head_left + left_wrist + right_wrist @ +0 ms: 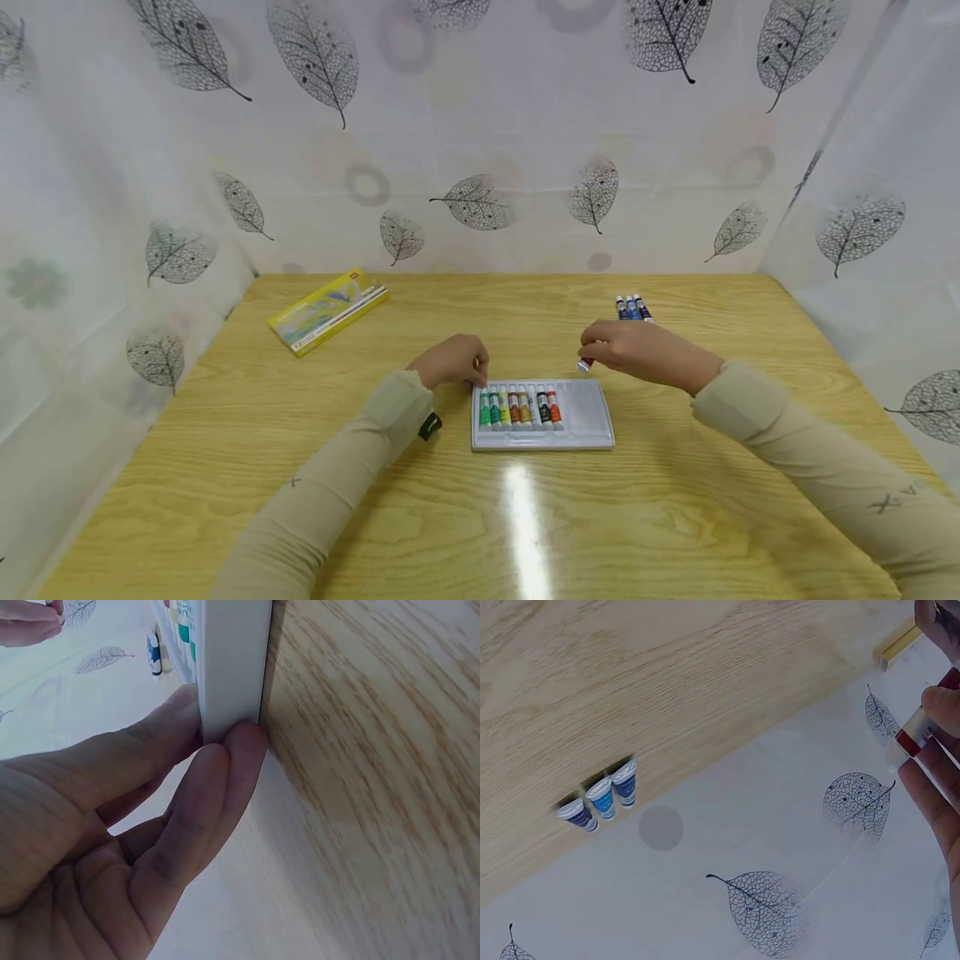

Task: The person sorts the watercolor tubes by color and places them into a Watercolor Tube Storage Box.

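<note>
In the head view, a white plastic tray (588, 408) lies mid-table, its left part filled with several paint tubes (514, 408) in greens, yellow, browns and red. My left hand (452, 362) holds the tray's far left corner. The left wrist view shows thumb and fingers pinching the tray's white side wall (236, 667) at its end. Beyond the tray's far right corner, my right hand (645, 350) grips a dark red and white paint tube (911, 739) above the table. Its silvery end (583, 366) points down toward the tray.
Three blue paint tubes (632, 308) lie side by side at the back right, behind my right hand. A yellow cardboard box (327, 311) rests at the back left. Leaf-printed curtains (480, 125) rise along the table's back and sides.
</note>
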A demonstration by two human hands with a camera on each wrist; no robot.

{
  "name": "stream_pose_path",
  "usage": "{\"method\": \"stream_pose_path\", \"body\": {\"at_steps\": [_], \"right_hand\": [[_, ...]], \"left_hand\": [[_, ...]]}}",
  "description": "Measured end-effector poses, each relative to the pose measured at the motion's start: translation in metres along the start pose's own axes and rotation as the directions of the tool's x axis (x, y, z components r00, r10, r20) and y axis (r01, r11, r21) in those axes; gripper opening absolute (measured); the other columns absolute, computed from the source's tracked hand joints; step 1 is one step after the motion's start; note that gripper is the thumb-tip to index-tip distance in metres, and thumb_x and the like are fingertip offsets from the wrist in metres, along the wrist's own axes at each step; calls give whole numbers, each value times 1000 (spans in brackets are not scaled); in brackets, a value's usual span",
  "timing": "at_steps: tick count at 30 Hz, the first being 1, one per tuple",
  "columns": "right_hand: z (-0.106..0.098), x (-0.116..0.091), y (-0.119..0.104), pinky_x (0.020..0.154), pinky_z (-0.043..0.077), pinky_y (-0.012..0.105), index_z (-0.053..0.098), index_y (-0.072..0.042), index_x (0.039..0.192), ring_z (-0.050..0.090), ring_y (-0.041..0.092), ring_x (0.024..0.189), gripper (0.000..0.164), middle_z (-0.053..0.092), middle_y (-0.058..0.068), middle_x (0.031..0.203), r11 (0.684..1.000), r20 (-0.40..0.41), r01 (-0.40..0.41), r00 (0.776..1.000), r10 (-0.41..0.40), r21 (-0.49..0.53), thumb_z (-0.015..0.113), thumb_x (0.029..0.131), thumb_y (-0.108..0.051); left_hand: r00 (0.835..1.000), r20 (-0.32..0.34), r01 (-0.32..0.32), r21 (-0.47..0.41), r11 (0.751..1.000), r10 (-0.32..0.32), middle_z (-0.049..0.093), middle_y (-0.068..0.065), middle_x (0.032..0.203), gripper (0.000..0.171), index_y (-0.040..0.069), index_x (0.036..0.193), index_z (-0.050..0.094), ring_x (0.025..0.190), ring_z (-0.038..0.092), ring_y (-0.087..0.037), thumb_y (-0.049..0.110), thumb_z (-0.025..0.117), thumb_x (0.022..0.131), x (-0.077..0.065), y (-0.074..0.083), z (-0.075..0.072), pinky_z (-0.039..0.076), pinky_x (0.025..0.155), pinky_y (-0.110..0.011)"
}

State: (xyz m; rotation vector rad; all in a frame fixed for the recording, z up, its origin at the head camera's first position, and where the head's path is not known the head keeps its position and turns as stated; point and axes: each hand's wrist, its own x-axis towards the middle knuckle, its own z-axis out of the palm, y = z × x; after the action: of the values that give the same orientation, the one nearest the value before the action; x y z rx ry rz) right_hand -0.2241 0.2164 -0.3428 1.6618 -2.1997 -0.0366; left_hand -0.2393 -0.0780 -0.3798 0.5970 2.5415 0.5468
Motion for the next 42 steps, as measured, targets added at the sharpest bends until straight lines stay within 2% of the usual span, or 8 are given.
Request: {"method": "stream_pose_path", "body": {"at_steps": [8, 14, 19, 23, 26, 35, 42], "right_hand": [[7, 7, -13, 68, 53, 23, 70, -9, 92, 63, 14, 86, 25, 65, 4, 94, 996, 14, 90, 996, -90, 12, 78, 70, -2], [14, 11, -23, 72, 53, 23, 70, -10, 93, 62, 13, 87, 29, 66, 4, 96, 984, 32, 173, 984, -174, 39, 78, 67, 1], [21, 13, -28, 75, 53, 24, 70, -11, 92, 63, 13, 88, 26, 67, 3, 96, 975, 49, 217, 974, -219, 36, 77, 69, -2], [24, 14, -33, 80, 52, 25, 72, -15, 95, 64, 13, 94, 27, 68, 1, 100, 973, 142, 229, 963, -229, 19, 77, 70, -6], [25, 14, -35, 85, 51, 28, 71, -18, 94, 63, 13, 98, 26, 69, -1, 103, 970, 180, 244, 954, -240, -1, 77, 71, -9], [32, 12, -35, 86, 50, 29, 70, -20, 94, 63, 11, 97, 25, 69, -4, 102, 962, 152, 271, 953, -262, -43, 77, 72, -12], [34, 13, -34, 86, 51, 29, 69, -16, 98, 64, 12, 99, 25, 69, -3, 103, 964, 170, 267, 950, -261, -12, 75, 74, -11]], "left_hand": [[1000, 0, -4, -1, 1000, 4, 58, 1, 64, 23, 10, 64, 60, 58, 49, -10, 14, 70, 83, 0, 0, 0, 40, 62, -22], [1000, 7, -1, -3, 1000, 1, 59, 1, 64, 23, 10, 64, 60, 59, 49, -10, 14, 70, 84, -2, 1, -1, 40, 62, -22], [1000, 6, -4, -4, 1000, 4, 59, 1, 64, 23, 10, 64, 60, 58, 49, -9, 14, 69, 84, -2, 2, -2, 40, 62, -22], [1000, 6, 2, -7, 1000, -2, 58, 1, 64, 22, 10, 64, 60, 59, 49, -10, 14, 70, 84, -2, 2, -2, 40, 62, -22], [1000, 8, 7, -4, 1000, -7, 58, 1, 64, 22, 10, 64, 60, 59, 48, -10, 14, 70, 84, -2, 2, -2, 40, 62, -22], [1000, 15, 14, -4, 1000, -14, 59, 1, 65, 23, 10, 64, 60, 59, 50, -9, 15, 69, 84, -2, 3, -2, 40, 62, -22], [1000, 12, 12, 0, 1000, -12, 58, 1, 65, 22, 10, 65, 60, 60, 49, -10, 15, 69, 84, -1, 1, -1, 40, 62, -22]]}}
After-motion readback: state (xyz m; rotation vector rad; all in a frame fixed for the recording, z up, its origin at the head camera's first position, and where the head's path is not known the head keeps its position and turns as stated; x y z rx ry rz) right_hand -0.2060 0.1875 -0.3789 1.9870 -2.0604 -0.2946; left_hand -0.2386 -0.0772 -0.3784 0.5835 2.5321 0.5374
